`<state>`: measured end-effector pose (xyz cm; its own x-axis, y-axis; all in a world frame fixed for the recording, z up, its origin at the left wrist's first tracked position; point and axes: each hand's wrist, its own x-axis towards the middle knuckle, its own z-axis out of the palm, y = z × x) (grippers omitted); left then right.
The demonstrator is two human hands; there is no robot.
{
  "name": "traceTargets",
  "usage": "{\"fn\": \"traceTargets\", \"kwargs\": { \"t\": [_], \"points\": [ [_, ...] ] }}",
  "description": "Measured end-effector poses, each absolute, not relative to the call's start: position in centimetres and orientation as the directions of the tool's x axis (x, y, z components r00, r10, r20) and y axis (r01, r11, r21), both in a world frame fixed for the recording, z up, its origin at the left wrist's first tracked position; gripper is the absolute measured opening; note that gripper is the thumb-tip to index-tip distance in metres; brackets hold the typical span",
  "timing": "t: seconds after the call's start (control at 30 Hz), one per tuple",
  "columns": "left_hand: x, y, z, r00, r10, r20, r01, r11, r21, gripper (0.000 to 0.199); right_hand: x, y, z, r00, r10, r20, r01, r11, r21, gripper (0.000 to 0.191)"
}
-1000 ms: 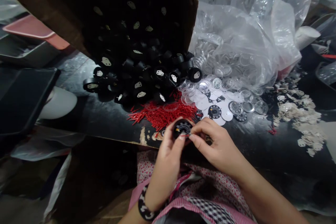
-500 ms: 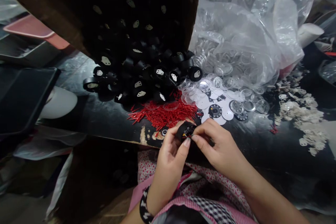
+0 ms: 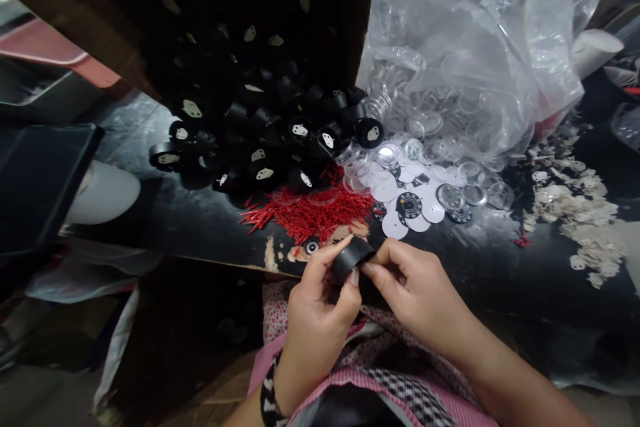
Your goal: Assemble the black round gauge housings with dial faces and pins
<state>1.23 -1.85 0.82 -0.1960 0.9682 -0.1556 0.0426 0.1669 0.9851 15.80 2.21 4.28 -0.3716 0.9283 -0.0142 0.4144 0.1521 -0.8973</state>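
A short black round gauge case (image 3: 351,258) is tilted on its side over the table's front edge, its curved wall toward me. My left hand (image 3: 325,300) is closed around it, thumb below and fingers behind. The thumb and fingertips of my right hand (image 3: 410,283) are pinched together at the case's right rim. What they pinch, if anything, is hidden, and so is the dial side. Just beyond my hands lie a heap of thin red pointers (image 3: 310,213) and a spread of round dials (image 3: 411,205), some white side up, some showing black printed faces.
An open cardboard box (image 3: 367,27) spills black cases (image 3: 260,160) with pale metal plates. Clear round lenses (image 3: 430,123) lie under a plastic bag (image 3: 460,47). Small pale plates (image 3: 590,220) are heaped at right. A dark tray-like object (image 3: 45,187) and a white tub (image 3: 107,193) stand left.
The gauge case has been turned in my left hand: its dial faced me before, and now its black side wall does. My right fingertips stay at its right edge.
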Motion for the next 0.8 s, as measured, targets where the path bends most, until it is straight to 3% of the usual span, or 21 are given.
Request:
{"fn": "traceTargets", "kwargs": {
  "t": [0.1,0.2,0.33,0.43,0.6,0.7,0.77,0.8],
  "points": [
    [1.0,-1.1,0.9,-0.086,0.950,-0.300,-0.161,0.284,0.945,0.024,16.0,2.9,4.3,-0.398,0.917,0.040,0.432,0.226,-0.873,0.023],
    [0.7,-0.7,0.7,0.002,0.917,-0.399,-0.297,0.382,0.875,0.037,16.1,3.7,4.2,-0.465,0.863,0.197,0.464,0.428,-0.776,0.009],
    [0.5,-0.8,0.4,-0.039,0.917,-0.397,-0.232,0.378,0.896,0.043,16.0,4.4,3.8,-0.593,0.770,0.236,0.581,0.612,-0.536,0.013],
    [0.9,-0.9,0.7,-0.117,0.900,-0.419,-0.236,0.385,0.892,0.037,15.5,4.4,3.7,-0.608,0.755,0.247,0.620,0.645,-0.446,0.010],
    [1.8,-1.2,0.8,-0.132,0.852,-0.506,-0.327,0.444,0.834,0.034,14.2,4.1,4.3,-0.491,0.858,0.152,0.709,0.495,-0.502,0.011],
    [1.7,-1.3,-0.4,-0.121,0.864,-0.489,-0.307,0.436,0.846,0.040,16.2,4.6,4.3,-0.472,0.881,0.035,0.654,0.377,-0.655,0.015],
    [1.5,-1.2,-1.2,-0.109,0.866,-0.488,-0.361,0.422,0.831,0.046,19.4,5.4,4.2,-0.442,0.896,0.041,0.608,0.332,-0.721,0.010],
    [1.3,-1.2,-1.4,-0.109,0.864,-0.491,-0.413,0.410,0.813,0.048,21.2,5.9,4.0,-0.324,0.940,0.105,0.663,0.305,-0.684,0.005]
  ]
}}
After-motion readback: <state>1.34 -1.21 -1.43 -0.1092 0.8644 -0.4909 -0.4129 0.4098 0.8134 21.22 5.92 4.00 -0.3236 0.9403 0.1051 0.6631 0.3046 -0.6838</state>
